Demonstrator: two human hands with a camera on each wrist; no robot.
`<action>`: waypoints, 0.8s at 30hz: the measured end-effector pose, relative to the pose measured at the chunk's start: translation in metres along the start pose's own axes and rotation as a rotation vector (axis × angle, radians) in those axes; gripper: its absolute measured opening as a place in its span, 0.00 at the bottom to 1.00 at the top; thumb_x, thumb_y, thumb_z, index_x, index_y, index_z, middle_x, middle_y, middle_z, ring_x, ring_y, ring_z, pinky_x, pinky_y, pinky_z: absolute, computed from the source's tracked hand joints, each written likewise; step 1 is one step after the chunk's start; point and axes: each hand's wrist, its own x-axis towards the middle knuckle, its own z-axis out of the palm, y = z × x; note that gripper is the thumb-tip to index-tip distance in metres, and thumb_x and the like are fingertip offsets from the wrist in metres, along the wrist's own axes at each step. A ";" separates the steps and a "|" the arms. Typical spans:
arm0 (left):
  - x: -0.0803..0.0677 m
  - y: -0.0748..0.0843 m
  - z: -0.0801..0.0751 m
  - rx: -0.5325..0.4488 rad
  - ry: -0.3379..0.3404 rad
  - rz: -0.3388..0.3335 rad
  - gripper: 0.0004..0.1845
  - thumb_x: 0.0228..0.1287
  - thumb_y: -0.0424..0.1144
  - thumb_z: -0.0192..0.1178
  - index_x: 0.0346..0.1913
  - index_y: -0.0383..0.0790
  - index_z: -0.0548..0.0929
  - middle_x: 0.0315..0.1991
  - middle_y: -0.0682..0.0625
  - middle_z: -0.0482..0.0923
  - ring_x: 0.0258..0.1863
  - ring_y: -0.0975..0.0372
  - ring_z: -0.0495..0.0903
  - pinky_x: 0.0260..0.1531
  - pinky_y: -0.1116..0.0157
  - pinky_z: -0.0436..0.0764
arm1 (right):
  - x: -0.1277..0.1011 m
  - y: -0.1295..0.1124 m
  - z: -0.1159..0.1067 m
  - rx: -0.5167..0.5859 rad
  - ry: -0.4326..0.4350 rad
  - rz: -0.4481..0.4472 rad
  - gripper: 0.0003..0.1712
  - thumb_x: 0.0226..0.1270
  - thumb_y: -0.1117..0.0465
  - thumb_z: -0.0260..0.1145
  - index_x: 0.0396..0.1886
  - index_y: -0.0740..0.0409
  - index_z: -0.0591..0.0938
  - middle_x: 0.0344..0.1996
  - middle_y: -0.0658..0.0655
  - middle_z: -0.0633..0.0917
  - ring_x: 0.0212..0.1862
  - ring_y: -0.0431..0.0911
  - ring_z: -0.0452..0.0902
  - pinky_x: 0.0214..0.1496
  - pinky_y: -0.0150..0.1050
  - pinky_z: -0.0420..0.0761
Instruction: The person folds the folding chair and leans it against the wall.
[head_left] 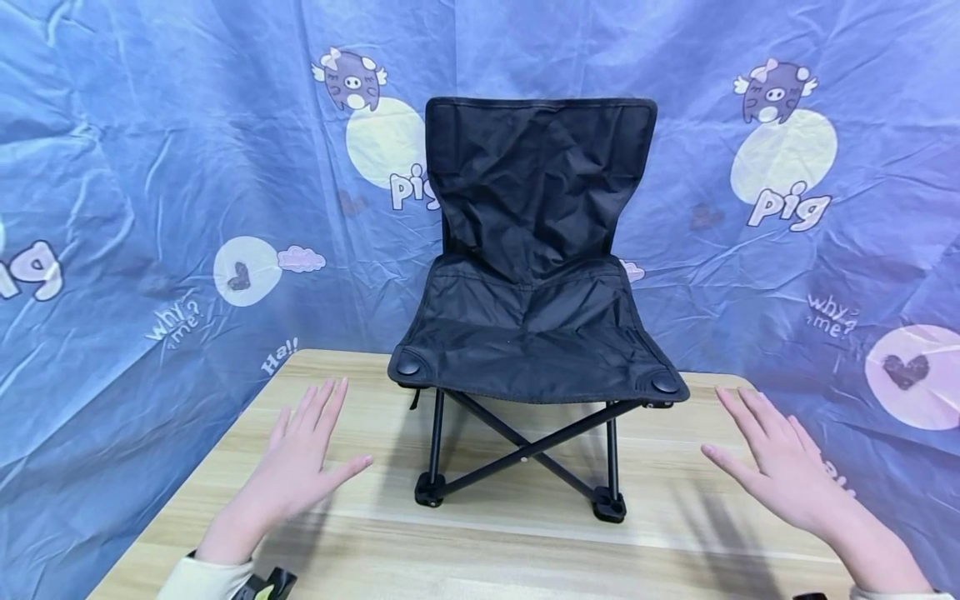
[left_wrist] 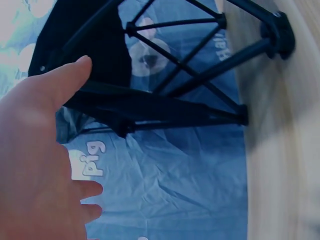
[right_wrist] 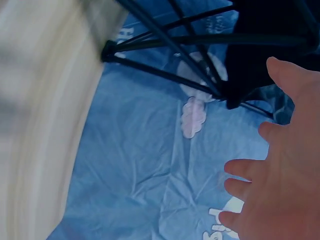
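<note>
A black folding chair (head_left: 536, 325) stands unfolded on the wooden table, its fabric seat and backrest facing me. Crossed metal legs with plastic feet hold it up. To the left of the chair my left hand (head_left: 296, 462) hovers with fingers straight and thumb spread, touching nothing. On the other side my right hand (head_left: 783, 471) is held the same way, apart from the chair. The left wrist view shows the left hand (left_wrist: 37, 145) beside the chair's legs and seat underside. In the right wrist view the right hand (right_wrist: 285, 165) appears near the seat's edge.
The light wooden table (head_left: 480, 550) reaches from the front to the back under the chair. Behind and at both sides hangs a blue curtain (head_left: 187, 125) printed with pigs, hearts and words. A small black device (head_left: 273, 583) sits at the left wrist.
</note>
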 end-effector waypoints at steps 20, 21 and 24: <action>0.021 0.026 0.000 -0.411 0.046 0.077 0.51 0.68 0.44 0.64 0.81 0.48 0.37 0.73 0.37 0.61 0.71 0.42 0.60 0.66 0.37 0.60 | 0.025 -0.037 -0.003 0.444 -0.066 -0.027 0.41 0.77 0.66 0.54 0.81 0.46 0.46 0.67 0.76 0.64 0.70 0.48 0.59 0.58 0.12 0.56; 0.023 0.027 0.000 -0.441 0.049 0.087 0.51 0.69 0.42 0.63 0.81 0.48 0.37 0.72 0.37 0.63 0.70 0.42 0.62 0.65 0.37 0.62 | 0.026 -0.038 -0.002 0.465 -0.068 -0.020 0.41 0.77 0.66 0.53 0.81 0.46 0.46 0.66 0.76 0.65 0.68 0.48 0.63 0.57 0.13 0.59; 0.029 0.028 0.002 -0.530 0.064 0.124 0.49 0.70 0.36 0.61 0.80 0.44 0.38 0.68 0.36 0.69 0.67 0.43 0.68 0.62 0.40 0.68 | 0.029 -0.042 0.000 0.540 -0.075 -0.013 0.39 0.78 0.67 0.50 0.81 0.49 0.46 0.63 0.75 0.67 0.62 0.41 0.68 0.53 0.15 0.64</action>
